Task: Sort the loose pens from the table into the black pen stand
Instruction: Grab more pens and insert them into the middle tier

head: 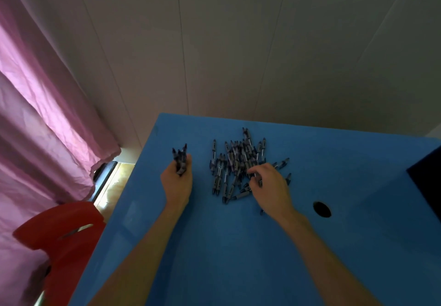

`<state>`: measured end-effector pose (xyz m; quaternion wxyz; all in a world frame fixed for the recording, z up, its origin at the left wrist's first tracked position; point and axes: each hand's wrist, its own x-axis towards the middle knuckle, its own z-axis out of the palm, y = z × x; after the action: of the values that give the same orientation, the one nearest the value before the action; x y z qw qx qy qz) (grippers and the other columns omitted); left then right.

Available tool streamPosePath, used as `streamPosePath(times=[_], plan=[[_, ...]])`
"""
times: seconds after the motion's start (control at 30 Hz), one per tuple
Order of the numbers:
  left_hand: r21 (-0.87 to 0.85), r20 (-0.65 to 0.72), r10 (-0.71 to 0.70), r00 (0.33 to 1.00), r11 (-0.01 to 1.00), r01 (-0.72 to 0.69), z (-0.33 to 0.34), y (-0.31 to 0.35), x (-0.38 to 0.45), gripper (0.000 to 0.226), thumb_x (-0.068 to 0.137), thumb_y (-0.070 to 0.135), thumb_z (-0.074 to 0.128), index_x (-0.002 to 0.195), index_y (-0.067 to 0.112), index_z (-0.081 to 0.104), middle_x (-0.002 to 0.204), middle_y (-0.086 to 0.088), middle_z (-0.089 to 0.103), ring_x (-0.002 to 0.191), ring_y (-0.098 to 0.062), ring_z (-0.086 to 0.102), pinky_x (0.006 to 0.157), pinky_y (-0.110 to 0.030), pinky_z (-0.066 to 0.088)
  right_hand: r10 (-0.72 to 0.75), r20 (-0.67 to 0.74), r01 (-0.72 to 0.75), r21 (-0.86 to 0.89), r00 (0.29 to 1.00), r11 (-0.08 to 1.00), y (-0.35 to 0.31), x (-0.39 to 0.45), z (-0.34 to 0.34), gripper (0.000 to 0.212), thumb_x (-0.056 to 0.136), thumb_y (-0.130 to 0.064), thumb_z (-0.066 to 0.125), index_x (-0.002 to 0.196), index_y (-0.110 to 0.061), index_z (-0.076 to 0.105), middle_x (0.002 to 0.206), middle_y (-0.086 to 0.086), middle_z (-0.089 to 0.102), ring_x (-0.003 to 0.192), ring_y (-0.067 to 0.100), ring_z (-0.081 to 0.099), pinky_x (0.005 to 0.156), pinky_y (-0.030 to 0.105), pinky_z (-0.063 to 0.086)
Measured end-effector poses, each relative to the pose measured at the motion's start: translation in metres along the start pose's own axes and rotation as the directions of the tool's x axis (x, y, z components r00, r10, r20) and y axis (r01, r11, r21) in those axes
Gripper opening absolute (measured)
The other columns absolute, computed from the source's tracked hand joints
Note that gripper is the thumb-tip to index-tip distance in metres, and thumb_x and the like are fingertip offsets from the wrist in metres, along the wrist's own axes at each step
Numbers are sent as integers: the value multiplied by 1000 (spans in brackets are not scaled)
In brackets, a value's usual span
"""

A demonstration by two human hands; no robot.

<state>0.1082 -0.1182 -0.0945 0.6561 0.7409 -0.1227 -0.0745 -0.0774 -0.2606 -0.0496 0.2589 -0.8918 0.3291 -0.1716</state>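
Observation:
A heap of several dark pens (235, 162) lies on the blue table (238, 246) toward its far side. My left hand (176, 184) grips a bundle of pens (180, 158) held upright, their ends sticking out above the fist, to the left of the heap. My right hand (268, 186) rests on the heap's near right part, with its fingers curled and pinching a pen (254, 174). A dark object (424, 181) at the right edge could be the black pen stand; only its corner shows.
A round hole (322, 209) is cut in the table to the right of my right hand. A red plastic chair (64, 238) stands left of the table, by a pink curtain (47, 126). A pale wall runs behind the table's far edge.

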Motion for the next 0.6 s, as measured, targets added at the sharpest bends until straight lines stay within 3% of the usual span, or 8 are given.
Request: streamPosePath(times=[0.1, 0.2, 0.27, 0.33, 0.4, 0.47, 0.53, 0.6], plan=[[25, 13, 29, 999, 999, -29, -1, 0, 1, 57, 98, 41, 61, 67, 0, 34, 61, -15, 32, 58, -15, 32, 55, -32, 28, 14, 5, -14, 6, 1000, 1000, 0, -1, 0, 25, 98, -15, 58, 122, -19, 66, 113, -8, 56, 68, 8, 58, 68, 22, 52], [29, 11, 13, 1000, 999, -13, 0, 4, 1, 47, 99, 31, 61, 67, 12, 32, 61, -5, 28, 56, -10, 28, 54, -30, 27, 9, 2, -9, 6, 1000, 1000, 0, -1, -1, 25, 97, -14, 59, 120, -19, 66, 108, -9, 54, 73, 9, 59, 72, 26, 54], [9, 39, 15, 999, 1000, -15, -1, 5, 1, 39, 100, 29, 61, 70, 12, 42, 62, 0, 41, 55, -7, 37, 57, -29, 35, 14, 7, -14, 15, 1000, 1000, 0, 0, -2, 25, 97, -13, 59, 120, -19, 67, 109, -9, 55, 77, 10, 61, 74, 27, 55], [-33, 49, 28, 998, 999, -26, -1, 6, 2, 24, 101, 27, 59, 84, 10, 58, 78, 1, 66, 69, -11, 64, 70, -26, 50, 17, 7, -17, 21, 1000, 1000, -1, 0, -3, 25, 97, -13, 59, 120, -19, 67, 112, -9, 56, 80, 12, 63, 76, 28, 56], [-71, 55, 32, 998, 997, -28, 0, 9, 3, 15, 101, 26, 59, 92, 14, 62, 83, -2, 71, 77, -16, 71, 76, -25, 55, 20, 8, -21, 29, 1000, 999, -3, 0, -4, 25, 97, -13, 58, 120, -18, 67, 116, -7, 58, 83, 12, 64, 78, 25, 55], [-3, 93, 14, 996, 1000, -14, -1, 11, 5, 21, 99, 30, 62, 86, 14, 60, 72, -4, 65, 68, -16, 63, 70, -27, 52, 18, 3, -18, 35, 1000, 999, -6, 0, -5, 24, 98, -12, 58, 120, -17, 67, 118, -6, 59, 90, 8, 61, 80, 19, 50], [76, 156, -27, 987, 997, 15, -3, 13, 6, 33, 95, 36, 66, 80, 10, 54, 65, -4, 54, 65, -19, 51, 67, -40, 48, 17, 3, -17, 35, 1000, 999, -9, -1, -6, 24, 98, -12, 57, 119, -16, 67, 118, -6, 59, 93, 5, 58, 82, 15, 44], [115, 212, -68, 975, 992, 44, -5, 21, 8, 40, 96, 38, 66, 77, 6, 50, 62, 2, 45, 63, -18, 46, 66, -42, 46, 15, 3, -15, 34, 1000, 999, -13, -1, -9, 23, 98, -12, 57, 118, -17, 68, 116, -5, 59, 91, 4, 57, 81, 14, 43]])
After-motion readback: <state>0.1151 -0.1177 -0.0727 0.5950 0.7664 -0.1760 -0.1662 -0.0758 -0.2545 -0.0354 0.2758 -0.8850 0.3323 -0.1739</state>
